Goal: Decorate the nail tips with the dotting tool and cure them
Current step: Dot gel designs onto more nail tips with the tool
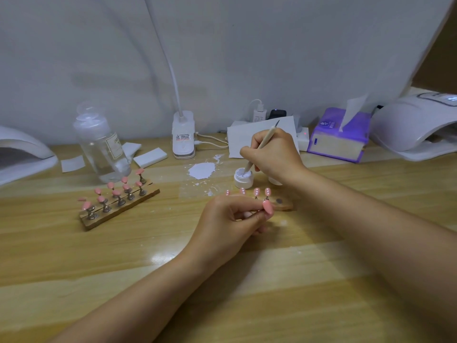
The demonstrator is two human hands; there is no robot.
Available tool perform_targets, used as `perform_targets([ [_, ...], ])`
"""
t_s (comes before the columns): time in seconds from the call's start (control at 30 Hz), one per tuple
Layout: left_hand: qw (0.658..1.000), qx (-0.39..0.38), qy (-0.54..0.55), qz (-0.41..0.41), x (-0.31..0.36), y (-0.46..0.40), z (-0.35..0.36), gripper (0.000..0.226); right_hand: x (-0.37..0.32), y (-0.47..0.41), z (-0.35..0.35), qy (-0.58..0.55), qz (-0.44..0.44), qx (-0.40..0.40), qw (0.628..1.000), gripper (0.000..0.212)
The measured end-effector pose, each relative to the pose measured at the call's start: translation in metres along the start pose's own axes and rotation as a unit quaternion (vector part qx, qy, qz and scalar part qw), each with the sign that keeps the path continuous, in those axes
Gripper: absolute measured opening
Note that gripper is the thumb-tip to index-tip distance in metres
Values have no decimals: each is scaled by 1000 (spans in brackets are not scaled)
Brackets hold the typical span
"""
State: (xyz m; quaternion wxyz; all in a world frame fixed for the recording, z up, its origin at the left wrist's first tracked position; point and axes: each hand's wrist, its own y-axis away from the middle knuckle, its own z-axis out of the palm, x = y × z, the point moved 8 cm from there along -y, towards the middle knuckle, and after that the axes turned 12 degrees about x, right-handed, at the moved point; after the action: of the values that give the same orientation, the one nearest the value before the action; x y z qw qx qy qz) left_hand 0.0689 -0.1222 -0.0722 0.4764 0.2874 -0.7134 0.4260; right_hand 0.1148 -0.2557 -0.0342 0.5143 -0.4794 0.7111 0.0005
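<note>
While the right hand (273, 154) grips one dotting tool (259, 147), tip dipped in one white gel pot (243, 179) at 12 o'clock to load it, the left hand (232, 219) pinches one plain pink nail tip (268, 207) by its stand, face up, likely for dotting. Four dotted tips (257, 192) wait just behind; ten plain ones on the rack (118, 203) at 10 o'clock; two curing lamps (415, 129) flank the table (247, 293).

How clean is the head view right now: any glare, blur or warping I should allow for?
Head view: soft even light; a glare patch on the table near the left hand; wide-angle bending at the edges; the clear bottle looks smeared; the dotting tool and jar read clearly.
</note>
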Motion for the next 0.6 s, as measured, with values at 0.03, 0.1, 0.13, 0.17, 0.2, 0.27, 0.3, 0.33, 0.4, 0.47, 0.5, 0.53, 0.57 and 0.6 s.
perform_targets([
  [0.03,1000,0,0,-1,0,0,0,24,1,0,0,2,1,-2,1000,27],
  [0.1,1000,-1,-3,-1,0,0,0,23,1,1,0,0,6,-11,1000,28],
  [0.13,1000,-2,-4,-1,0,1,0,22,1,1,-1,-12,12,-6,1000,31],
  [0.17,1000,-2,-4,-2,0,1,0,22,1,0,-5,-34,23,7,999,34],
  [0.2,1000,0,-5,-3,0,0,0,23,1,0,-10,-65,37,24,997,37],
  [0.27,1000,1,-10,-1,-1,0,-1,24,-3,3,-21,-129,63,46,989,37],
  [0.3,1000,0,-14,3,-1,0,-1,25,-4,7,-27,-159,77,46,983,36],
  [0.33,1000,-3,-18,6,-2,0,0,26,-5,13,-32,-189,92,37,977,35],
  [0.4,1000,-5,-27,8,-3,0,0,26,-7,27,-43,-233,112,9,966,37],
  [0.47,999,-5,-31,4,-4,0,0,23,-5,44,-53,-264,122,0,957,34],
  [0.5,999,-6,-31,2,-5,0,0,21,-4,52,-57,-281,125,5,952,30],
  [0.53,999,-8,-31,1,-5,0,1,21,-2,60,-59,-294,131,15,947,28],
  [0.57,999,-11,-33,3,-4,1,1,21,1,68,-61,-303,139,27,942,29],
  [0.6,999,-16,-38,8,-3,2,2,21,4,74,-61,-311,148,41,938,31],
])
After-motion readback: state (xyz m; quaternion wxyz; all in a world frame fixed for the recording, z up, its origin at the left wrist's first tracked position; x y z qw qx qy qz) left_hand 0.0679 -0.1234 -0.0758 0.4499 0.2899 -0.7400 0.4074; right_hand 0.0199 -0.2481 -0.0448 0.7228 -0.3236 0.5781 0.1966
